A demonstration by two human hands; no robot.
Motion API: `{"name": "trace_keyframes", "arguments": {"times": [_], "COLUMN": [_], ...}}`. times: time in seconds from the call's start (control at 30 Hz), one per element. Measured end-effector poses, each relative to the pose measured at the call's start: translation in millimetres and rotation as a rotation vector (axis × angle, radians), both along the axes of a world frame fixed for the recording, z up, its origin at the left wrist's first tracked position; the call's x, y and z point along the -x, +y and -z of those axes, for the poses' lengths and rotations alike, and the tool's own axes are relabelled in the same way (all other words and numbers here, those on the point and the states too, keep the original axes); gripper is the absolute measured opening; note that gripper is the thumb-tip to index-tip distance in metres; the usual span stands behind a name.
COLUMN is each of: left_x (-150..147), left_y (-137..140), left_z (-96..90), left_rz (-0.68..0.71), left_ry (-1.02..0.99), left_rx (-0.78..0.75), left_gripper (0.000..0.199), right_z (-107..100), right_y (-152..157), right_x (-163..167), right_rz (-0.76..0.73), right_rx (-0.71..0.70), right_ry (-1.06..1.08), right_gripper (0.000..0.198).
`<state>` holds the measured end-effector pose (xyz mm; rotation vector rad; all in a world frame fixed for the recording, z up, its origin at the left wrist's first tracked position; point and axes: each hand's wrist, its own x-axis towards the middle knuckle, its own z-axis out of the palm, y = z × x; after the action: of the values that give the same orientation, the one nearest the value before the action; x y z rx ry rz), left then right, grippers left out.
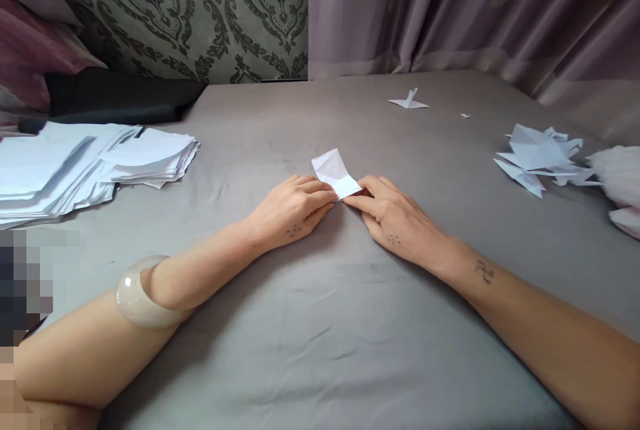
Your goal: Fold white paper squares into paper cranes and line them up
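Note:
A small sheet of white folded paper (336,170) with crease lines lies at the middle of the grey cloth surface. Its far part is tilted up from a fold, and the near part lies flatter. My left hand (300,205) is closed on the paper's near left edge, fingertips pressed together there. On the near right corner, my right hand (387,211) pinches the paper between thumb and fingers. The undersides of the fingertips are hidden. A pale bangle (145,297) sits on my left forearm.
Stacks of white paper sheets (55,163) and smaller cut sheets (155,153) lie at the left. A folded paper bird (410,102) and a paper scrap (465,115) are farther back. Several folded paper pieces (540,150) are piled at the right, beside whitish fabric (617,173). Black cloth (120,97) lies back left.

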<state>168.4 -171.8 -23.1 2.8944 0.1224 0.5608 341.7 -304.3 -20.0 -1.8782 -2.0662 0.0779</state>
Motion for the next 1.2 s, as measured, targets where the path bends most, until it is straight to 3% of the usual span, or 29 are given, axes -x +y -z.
{"name": "trace_keyframes", "arguments": {"times": [0.2,0.37,0.73,0.93,1.07,1.2], "left_x": [1.2,0.5,-7.1,-6.7,-5.0,-1.2], "left_y": [-0.8,1.0,-0.1,-0.9,-0.2,2.7], "left_z": [-3.7,-4.3,-6.3,-1.6,-1.5,-5.8], "left_rz": [0.057,0.084,0.078,0.053,-0.111,-0.401], "left_ry": [0.033,0.103,0.137,0.079,-0.092,-0.398], "left_rx": [-0.007,0.013,-0.067,-0.021,0.047,-0.059], "left_gripper": [0.033,0.037,0.045,0.039,0.029,0.045], "right_z": [-8.8,-15.3,-7.4,-1.5,3.1,1.9], "right_y": [-5.9,-5.0,3.4,9.8,12.3,11.8], "right_x": [-10.1,-20.7,-20.1,-7.5,-5.5,-4.3], "right_rz": [0.049,0.181,0.336,0.38,0.305,0.226], "right_rx": [0.003,0.045,-0.003,-0.047,-0.091,-0.288], "right_ry": [0.022,0.118,0.253,0.284,0.331,0.197], "right_gripper": [0.034,0.033,0.025,0.016,0.012,0.015]}}
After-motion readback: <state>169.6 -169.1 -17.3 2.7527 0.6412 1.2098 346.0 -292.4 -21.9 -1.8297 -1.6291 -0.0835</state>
